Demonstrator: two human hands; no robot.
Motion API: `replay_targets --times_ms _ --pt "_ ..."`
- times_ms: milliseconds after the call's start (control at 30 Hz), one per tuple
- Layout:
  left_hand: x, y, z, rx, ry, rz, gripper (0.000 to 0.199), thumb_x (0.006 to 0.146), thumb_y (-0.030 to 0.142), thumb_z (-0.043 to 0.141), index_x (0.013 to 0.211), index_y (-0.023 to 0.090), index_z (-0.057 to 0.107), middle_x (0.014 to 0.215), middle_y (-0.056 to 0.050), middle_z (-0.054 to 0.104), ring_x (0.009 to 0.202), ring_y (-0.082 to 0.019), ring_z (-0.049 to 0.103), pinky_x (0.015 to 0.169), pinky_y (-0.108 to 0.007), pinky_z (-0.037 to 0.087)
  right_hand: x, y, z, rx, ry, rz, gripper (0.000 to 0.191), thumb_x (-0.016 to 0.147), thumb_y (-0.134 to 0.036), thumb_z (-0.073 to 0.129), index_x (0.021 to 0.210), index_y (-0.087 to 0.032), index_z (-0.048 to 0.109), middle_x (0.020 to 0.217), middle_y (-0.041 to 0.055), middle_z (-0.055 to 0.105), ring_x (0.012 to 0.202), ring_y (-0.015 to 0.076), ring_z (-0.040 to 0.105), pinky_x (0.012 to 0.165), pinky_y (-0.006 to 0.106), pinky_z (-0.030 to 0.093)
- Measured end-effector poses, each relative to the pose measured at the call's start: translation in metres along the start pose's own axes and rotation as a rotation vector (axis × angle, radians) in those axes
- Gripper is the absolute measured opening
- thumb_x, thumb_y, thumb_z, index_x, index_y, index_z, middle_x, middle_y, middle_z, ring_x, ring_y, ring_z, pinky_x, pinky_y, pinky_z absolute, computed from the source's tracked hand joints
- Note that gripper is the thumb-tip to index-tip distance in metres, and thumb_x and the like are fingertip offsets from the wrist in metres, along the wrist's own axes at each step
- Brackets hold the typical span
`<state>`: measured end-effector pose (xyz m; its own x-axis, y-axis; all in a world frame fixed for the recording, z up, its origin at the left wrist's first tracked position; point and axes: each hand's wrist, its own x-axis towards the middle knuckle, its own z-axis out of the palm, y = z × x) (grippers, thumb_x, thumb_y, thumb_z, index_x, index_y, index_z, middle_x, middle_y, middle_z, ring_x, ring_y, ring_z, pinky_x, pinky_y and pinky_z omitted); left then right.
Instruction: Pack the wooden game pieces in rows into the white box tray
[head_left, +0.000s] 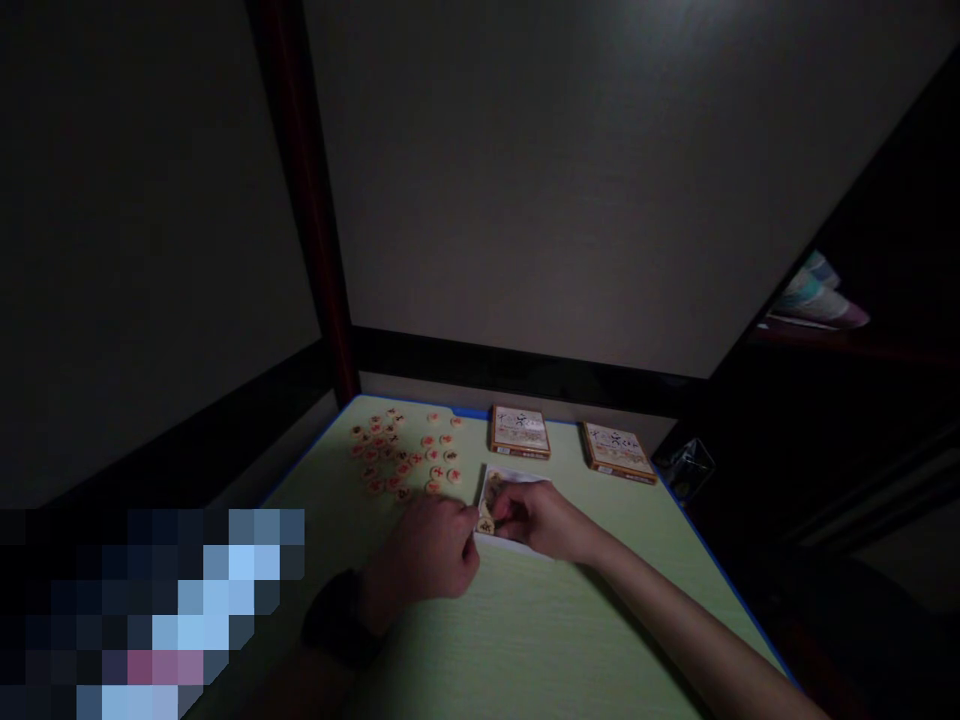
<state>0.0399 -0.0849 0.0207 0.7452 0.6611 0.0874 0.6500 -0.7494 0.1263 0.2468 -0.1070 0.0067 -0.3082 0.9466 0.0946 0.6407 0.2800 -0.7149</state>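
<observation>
A shallow white box lies on the table with several round Chinese chess pieces along its left side. My right hand reaches into it from the right, fingers bent and pinched together near the pieces. Whatever is between those fingertips is hidden. Closed at the box's left edge, my left hand has its thumb and forefinger against the rim. A dark band circles the left wrist. To the left, many loose chess pieces with red or black characters are scattered on the table.
Two flat printed boxes lie toward the back of the pale green table, which has a blue edge. Walls stand behind and to the left. Beside the right edge is a dark shiny object. A blurred patch covers the lower left.
</observation>
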Motion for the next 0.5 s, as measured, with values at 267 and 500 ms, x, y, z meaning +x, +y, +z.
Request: replay_targets --times_ms 267,500 --pt "-0.001 0.0 -0.002 -0.002 0.026 -0.018 0.021 0.074 0.023 0.052 0.082 0.019 0.071 0.079 -0.009 0.073 0.072 -0.025 0.068 0.069 -0.036 0.05 0.001 -0.002 -0.002 0.033 -0.011 0.018 0.01 0.071 -0.014 0.07 0.074 -0.016 0.062 0.071 -0.0009 0.065 0.064 0.0116 0.055 0.057 0.019 0.04" --pt "-0.003 0.003 -0.008 -0.001 -0.031 0.008 0.023 0.069 0.031 0.055 0.065 0.017 0.073 0.063 -0.01 0.07 0.061 -0.024 0.066 0.064 -0.035 0.047 0.002 0.0 -0.023 0.095 0.054 0.03 0.007 0.074 -0.01 0.059 0.077 -0.016 0.061 0.073 -0.0001 0.064 0.067 0.012 0.057 0.062 0.021 0.043"
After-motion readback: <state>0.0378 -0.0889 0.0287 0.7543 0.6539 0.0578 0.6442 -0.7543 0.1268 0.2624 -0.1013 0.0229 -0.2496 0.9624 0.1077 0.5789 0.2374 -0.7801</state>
